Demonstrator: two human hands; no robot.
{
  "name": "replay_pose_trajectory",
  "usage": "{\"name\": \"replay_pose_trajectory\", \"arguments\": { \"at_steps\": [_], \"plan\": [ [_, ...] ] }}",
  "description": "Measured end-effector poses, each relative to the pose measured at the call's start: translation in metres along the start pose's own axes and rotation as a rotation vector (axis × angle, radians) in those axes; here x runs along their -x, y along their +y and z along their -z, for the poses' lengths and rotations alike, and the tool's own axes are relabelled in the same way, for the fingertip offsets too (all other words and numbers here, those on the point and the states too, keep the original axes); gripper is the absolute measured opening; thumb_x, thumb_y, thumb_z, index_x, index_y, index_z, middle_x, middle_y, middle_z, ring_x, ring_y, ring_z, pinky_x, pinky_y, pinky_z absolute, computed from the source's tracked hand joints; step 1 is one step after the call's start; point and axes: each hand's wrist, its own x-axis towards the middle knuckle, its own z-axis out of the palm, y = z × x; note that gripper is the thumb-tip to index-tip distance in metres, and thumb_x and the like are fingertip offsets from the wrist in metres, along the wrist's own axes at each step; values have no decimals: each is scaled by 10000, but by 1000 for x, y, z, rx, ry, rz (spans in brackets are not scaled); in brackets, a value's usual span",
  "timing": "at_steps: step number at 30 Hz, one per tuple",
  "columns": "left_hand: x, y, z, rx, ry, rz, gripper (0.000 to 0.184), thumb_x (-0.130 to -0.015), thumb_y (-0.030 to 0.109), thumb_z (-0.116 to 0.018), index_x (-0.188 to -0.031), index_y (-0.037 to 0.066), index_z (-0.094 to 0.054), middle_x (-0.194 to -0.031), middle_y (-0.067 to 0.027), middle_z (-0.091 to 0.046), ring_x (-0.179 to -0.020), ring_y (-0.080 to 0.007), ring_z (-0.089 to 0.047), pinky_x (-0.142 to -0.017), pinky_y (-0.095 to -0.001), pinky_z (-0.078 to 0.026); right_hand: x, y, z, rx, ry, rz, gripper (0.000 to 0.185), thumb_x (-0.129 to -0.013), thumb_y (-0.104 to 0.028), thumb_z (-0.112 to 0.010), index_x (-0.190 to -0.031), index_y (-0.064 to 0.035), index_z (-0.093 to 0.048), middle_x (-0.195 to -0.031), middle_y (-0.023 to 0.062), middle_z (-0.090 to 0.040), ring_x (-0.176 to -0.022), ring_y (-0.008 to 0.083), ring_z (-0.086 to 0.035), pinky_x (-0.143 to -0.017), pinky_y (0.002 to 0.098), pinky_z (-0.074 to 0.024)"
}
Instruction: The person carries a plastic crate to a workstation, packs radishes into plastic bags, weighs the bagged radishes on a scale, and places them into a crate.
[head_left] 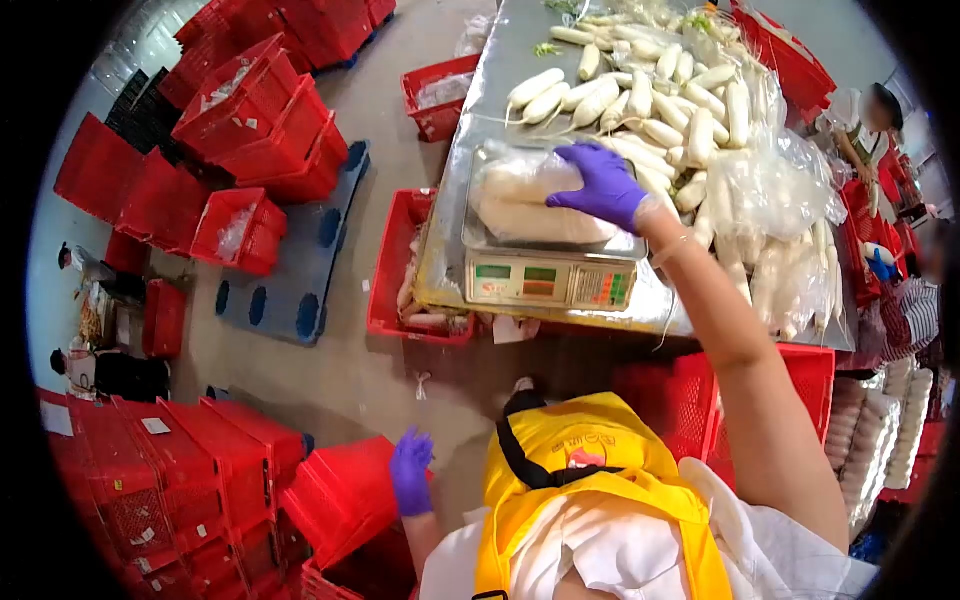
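A clear plastic bag of white radishes lies on the metal pan of a digital scale. My right hand, in a purple glove, reaches over the bag's right side, with thumb and fingers curved round it. Part of the bag is hidden under this hand. Loose white radishes are heaped on the metal table just beyond the scale. Low on the left, my gloved left hand hangs beside a tilted red crate; its fingers are apart and nothing shows in them.
More bagged radishes lie at the table's right. A red crate with radishes stands on the floor by the table's left edge. Stacked red crates rise at lower left, others near a blue pallet. Other people work at far left and right.
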Motion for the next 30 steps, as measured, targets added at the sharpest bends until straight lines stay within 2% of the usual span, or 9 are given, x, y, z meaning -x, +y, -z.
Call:
{"name": "replay_pose_trajectory", "arguments": {
  "at_steps": [2,6,11,15,23,26,28,29,30],
  "plan": [
    [-7,16,-13,-70,-124,-89,403,-975,308,-507,-1295,68,-560,-1090,-77,-662,-920,-151,-624,-815,-266,-461,12,-7,28,46,-77,10,948,-654,-564,-787,-1414,-151,-398,-1434,186,-409,-1380,428,-281,-1114,538,-242],
    [-14,37,-28,-148,-193,-104,402,-974,304,-511,-1292,64,-565,-1088,-85,-664,-923,-148,-628,-823,-257,-463,37,-16,57,19,-15,-146,1176,-625,-552,-818,-1537,-282,-127,-1557,196,-216,-1436,483,-90,-1134,592,-135],
    [-32,44,-43,-222,-333,-78,438,-976,378,-497,-1300,90,-561,-1082,-65,-676,-906,-141,-634,-817,-279,-475,46,0,60,-59,125,-82,1158,-641,-553,-812,-1537,-258,-140,-1560,168,-235,-1439,479,-83,-1136,593,-122],
    [-34,49,-63,-210,-361,-37,400,-981,314,-511,-1280,55,-572,-1074,-93,-676,-900,-148,-646,-789,-253,-478,47,-22,57,-76,-4,-240,1071,-712,-479,-792,-1537,-206,-165,-1557,138,-259,-1452,424,-110,-1151,546,-150],
    [-35,46,-58,-271,-407,-80,427,-987,345,-502,-1295,58,-569,-1073,-89,-675,-880,-143,-635,-774,-249,-476,14,-42,8,194,14,-252,1179,-622,-605,-784,-1528,-170,-166,-1542,174,-247,-1436,425,-154,-1129,608,-151],
    [-24,53,-63,-319,-376,-91,422,-985,346,-503,-1288,62,-576,-1074,-80,-675,-888,-145,-629,-790,-257,-472,-9,-15,-60,115,162,-269,870,-671,-480,-775,-1395,-150,-424,-1463,175,-378,-1366,426,-270,-1118,571,-187],
    [-38,52,-63,-307,-387,-29,428,-973,350,-516,-1287,64,-574,-1107,-73,-663,-926,-149,-618,-815,-269,-465,-26,-9,-69,-105,165,-330,307,-765,-331,-689,-946,-84,-702,-981,211,-671,-959,382,-623,-852,482,-475],
    [-32,44,-76,-347,-463,-29,428,-973,350,-516,-1287,64,-574,-1107,-73,-663,-926,-149,-618,-815,-269,-465,-25,0,-83,-224,346,-281,241,-761,-312,-680,-774,-72,-696,-811,213,-663,-759,383,-644,-687,456,-506],
    [-36,52,-81,-380,-440,24,432,-972,349,-513,-1294,66,-566,-1126,-73,-654,-952,-153,-610,-830,-279,-459,-29,-9,-83,-198,376,-299,220,-767,-300,-671,-781,-81,-692,-808,199,-663,-759,383,-641,-678,464,-505]
  ]
}}
